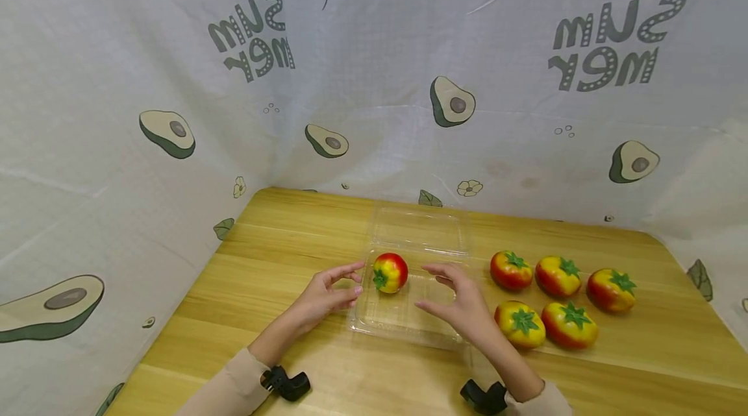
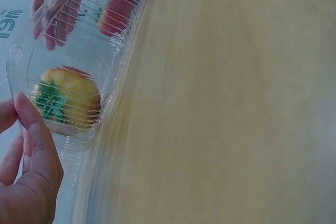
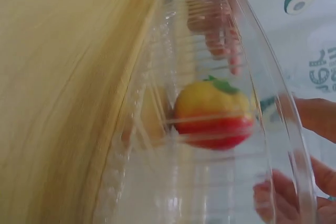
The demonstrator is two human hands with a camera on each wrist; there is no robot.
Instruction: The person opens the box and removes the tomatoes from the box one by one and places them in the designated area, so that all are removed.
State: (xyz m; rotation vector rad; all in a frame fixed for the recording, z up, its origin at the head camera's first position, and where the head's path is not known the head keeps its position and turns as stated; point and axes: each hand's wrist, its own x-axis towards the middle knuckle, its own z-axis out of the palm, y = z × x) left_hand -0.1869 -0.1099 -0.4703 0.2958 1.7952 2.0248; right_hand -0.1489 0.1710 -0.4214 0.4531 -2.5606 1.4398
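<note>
A clear plastic clamshell box lies with its lid folded back on the wooden table. One red-and-yellow tomato-like fruit with a green leafy top sits in its left part, and shows through the ribbed wall in both wrist views. My left hand is at the box's left rim, thumb and fingers apart, fingertips right at the edge. Over the right part of the box, my right hand is spread in a loose curve with nothing between thumb and fingers.
Several more such fruits stand in two rows right of the box, among them a back-row fruit and a front-row fruit near my right forearm. A white curtain with avocado prints hangs behind the wooden table.
</note>
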